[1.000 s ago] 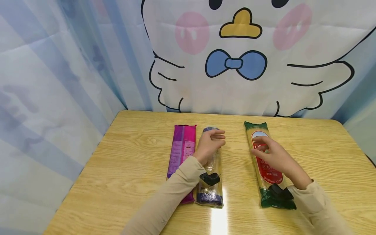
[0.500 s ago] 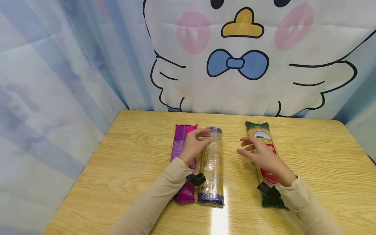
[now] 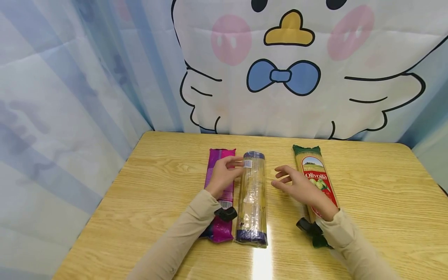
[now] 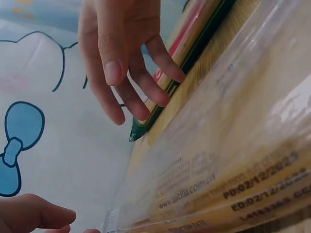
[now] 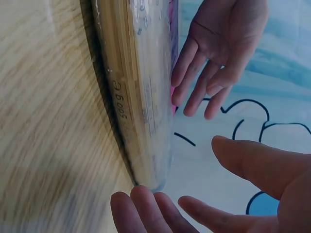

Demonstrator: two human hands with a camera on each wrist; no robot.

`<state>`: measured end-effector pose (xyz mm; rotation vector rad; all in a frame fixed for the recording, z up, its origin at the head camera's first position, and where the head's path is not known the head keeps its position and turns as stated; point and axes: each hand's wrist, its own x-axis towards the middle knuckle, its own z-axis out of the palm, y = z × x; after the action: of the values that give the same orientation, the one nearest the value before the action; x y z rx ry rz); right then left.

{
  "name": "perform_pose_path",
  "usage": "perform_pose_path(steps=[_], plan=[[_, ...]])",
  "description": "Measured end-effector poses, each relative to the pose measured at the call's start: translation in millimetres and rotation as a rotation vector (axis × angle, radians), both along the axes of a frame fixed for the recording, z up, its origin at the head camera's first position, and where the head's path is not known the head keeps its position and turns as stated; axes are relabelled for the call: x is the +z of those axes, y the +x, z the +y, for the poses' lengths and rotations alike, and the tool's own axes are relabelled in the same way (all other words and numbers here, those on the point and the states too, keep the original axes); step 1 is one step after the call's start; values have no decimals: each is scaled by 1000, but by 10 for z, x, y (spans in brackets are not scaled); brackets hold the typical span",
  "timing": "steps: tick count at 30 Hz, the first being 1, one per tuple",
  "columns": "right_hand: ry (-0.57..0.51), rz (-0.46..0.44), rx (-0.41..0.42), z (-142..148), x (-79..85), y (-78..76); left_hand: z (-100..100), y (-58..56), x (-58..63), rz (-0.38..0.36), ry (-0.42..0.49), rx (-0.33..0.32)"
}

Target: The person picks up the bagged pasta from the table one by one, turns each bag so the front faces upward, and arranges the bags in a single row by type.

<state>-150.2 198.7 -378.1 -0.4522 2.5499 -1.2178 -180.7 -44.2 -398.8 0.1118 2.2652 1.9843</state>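
clear-wrapped spaghetti pack (image 3: 252,198) is lying between left hand (image 3: 224,173) and right hand (image 3: 300,187) | long axis running near to far | left fingers hovering nearer, just beside its left edge | right fingers hovering slightly farther off | all hanging loose, grasping nothing

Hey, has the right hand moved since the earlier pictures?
Yes. Against the red-labelled packet, the right hand has shifted left in the head view, toward the clear packet.
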Motion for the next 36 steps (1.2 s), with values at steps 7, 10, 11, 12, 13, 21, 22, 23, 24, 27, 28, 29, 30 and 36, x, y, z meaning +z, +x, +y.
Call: perform_pose_path(steps=[7,10,11,12,13,21,22,23,24,27,28,29,30,36], plan=[[-24,-81,12,-106,-62,-19,-36,-18,-26,-16,-36,2],[-16,-86,13,-132,-102,-30,-51,-20,-31,-31,-32,-5],[-14,-88,12,-141,-115,-32,-54,-21,-30,-40,-28,-10],[-18,-94,12,-151,-127,-32,-57,-24,-29,-51,-28,-18],[-30,-104,14,-160,-137,-29,-58,-28,-27,-67,-18,-27],[-170,-187,27,-272,-189,3,-50,-72,-35,-164,6,-100],[-176,-190,21,-281,-191,3,-46,-78,-36,-171,-3,-108],[-179,-196,15,-289,-192,4,-44,-83,-36,-178,-11,-115],[-184,-204,6,-297,-191,5,-40,-88,-36,-186,-17,-119],[-189,-222,-13,-320,-194,5,-32,-95,-27,-209,-31,-116],[-186,-224,-16,-328,-193,5,-30,-96,-23,-217,-32,-111],[-185,-227,-17,-336,-192,6,-29,-97,-19,-222,-31,-105],[-183,-229,-18,-344,-192,6,-29,-99,-15,-226,-30,-99],[-176,-236,-39,-372,-183,6,-27,-116,-16,-243,-27,-85]])
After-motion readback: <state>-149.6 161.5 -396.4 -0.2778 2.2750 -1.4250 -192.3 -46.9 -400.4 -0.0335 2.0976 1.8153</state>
